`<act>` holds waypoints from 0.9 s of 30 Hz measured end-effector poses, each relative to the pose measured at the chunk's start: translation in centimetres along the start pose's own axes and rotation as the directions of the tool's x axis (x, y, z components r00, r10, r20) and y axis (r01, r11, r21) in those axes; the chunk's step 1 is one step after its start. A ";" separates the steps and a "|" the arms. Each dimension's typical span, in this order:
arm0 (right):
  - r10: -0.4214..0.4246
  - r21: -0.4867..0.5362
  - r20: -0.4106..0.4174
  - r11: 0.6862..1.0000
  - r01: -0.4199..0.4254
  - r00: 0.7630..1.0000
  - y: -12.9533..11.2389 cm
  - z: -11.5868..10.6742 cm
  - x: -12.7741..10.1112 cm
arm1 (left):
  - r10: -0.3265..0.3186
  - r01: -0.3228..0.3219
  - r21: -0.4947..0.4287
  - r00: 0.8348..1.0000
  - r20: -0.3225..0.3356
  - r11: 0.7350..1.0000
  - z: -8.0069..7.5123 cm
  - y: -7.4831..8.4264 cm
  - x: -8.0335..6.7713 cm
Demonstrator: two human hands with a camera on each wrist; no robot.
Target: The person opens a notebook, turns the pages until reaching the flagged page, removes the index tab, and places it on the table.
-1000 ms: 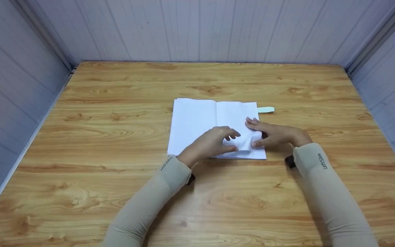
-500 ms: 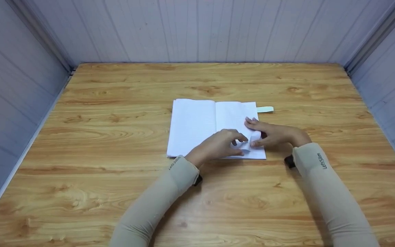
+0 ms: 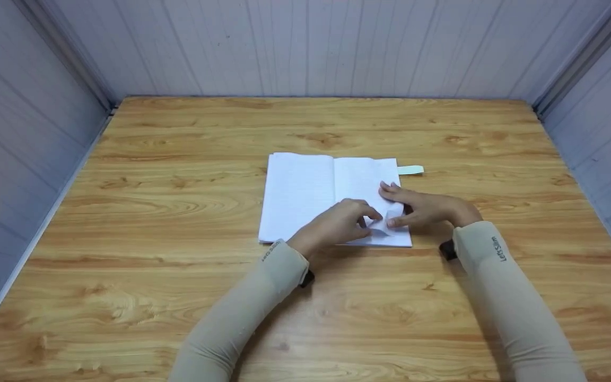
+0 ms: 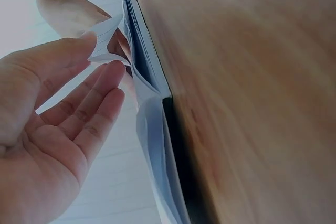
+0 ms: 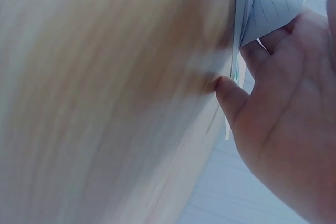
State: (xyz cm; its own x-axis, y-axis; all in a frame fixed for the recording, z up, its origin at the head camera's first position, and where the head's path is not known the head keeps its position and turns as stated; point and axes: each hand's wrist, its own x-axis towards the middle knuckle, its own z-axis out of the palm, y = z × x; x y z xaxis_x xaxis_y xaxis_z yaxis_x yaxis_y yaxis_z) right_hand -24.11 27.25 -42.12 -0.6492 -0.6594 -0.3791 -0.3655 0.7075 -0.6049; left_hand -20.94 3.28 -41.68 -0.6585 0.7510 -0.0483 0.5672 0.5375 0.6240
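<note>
An open notebook [image 3: 305, 193] with white lined pages lies flat in the middle of the wooden table [image 3: 178, 175]. My left hand [image 3: 365, 223] is over its lower right page and pinches a lifted page corner [image 4: 107, 53] between thumb and fingers [image 4: 113, 77]. My right hand [image 3: 396, 204] rests at the notebook's right edge with fairly straight fingers on the page. Its thumb [image 5: 227, 92] touches the edge of the page stack [image 5: 239, 35]. A curled page [image 5: 278, 1] rises between the two hands.
A pale green tab [image 3: 410, 170] sticks out from the notebook's upper right edge. Grey panelled walls [image 3: 305, 48] close the table at the back and both sides. Bare wood surrounds the notebook.
My left hand has slid right toward the right hand and closed its thumb and fingers on the page corner. The right hand and the notebook have stayed put.
</note>
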 end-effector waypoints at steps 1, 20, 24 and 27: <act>0.002 0.002 0.000 1.000 -0.002 1.000 0.0 0.0 0.0 | 0.000 0.000 -0.001 1.000 0.000 1.000 0.0 0.0 0.0; 0.014 0.078 -0.154 0.997 -0.002 0.988 0.7 -0.1 -0.6 | 0.043 -0.049 -0.039 0.990 -0.136 0.998 -0.5 -0.4 -0.6; 0.030 0.136 -0.189 0.991 -0.004 0.981 0.7 -0.4 -0.9 | 0.034 -0.051 -0.079 0.978 -0.204 0.996 -0.5 -0.4 -0.7; 0.043 0.176 -0.217 0.984 -0.004 0.975 0.7 -0.4 -1.1 | 0.015 -0.049 -0.122 0.964 -0.267 0.991 -0.7 -0.3 -0.9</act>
State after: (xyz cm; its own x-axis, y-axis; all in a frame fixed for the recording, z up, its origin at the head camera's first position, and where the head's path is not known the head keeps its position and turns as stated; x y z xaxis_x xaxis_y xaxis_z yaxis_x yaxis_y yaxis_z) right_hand -23.96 28.59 -41.85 -0.7936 -0.5574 -0.2438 -0.2396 0.6547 -0.7169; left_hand -20.83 2.19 -41.27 -0.7583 0.6292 0.1707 0.5340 0.4493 0.7162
